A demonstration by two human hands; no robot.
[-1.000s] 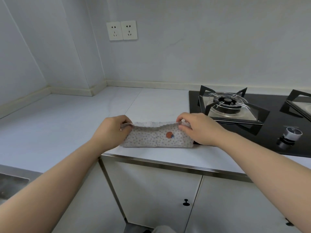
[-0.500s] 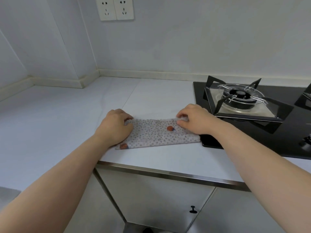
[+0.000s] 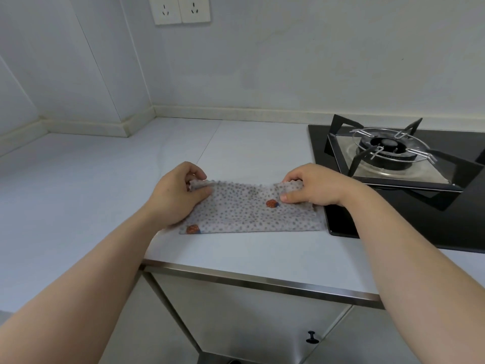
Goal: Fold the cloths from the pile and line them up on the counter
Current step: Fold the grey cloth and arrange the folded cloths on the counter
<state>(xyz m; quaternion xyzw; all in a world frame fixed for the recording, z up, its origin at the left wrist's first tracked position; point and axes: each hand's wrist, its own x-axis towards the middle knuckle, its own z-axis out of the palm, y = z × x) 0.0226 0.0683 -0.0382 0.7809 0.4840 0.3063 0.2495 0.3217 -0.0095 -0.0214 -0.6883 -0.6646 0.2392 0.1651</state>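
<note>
- Nearest the camera, below the counter's steel edge [image 3: 262, 281], a white cabinet door with a black knob [image 3: 311, 337] is showing; it is playing no part in the fold.
- On the white counter [image 3: 78, 179], close to its front, the dotted grey cloth [image 3: 249, 214] is lying as a flat band, apparently already doubled. Its right end is reaching the edge of the black hob [image 3: 446, 232]. Lying this near is probably keeping it within easy reach.
- The left hand [image 3: 175, 195] is pinching the cloth's far-left corner between thumb and curled fingers, and is covering the band's left end.
- The right hand [image 3: 312, 186] is pinching the far-right corner the same way, thumb on top.
- Gripping both far corners at once is, I judge, letting the person draw that edge taut and square, either to align the layers or to begin 1 more fold.
- Beyond the hands, the counter is running back to the wall; no pile and no finished cloths are showing.
- Farthest off, 1 burner [image 3: 388, 147] and 2 wall sockets [image 3: 181, 7] are sitting well apart from the work.
</note>
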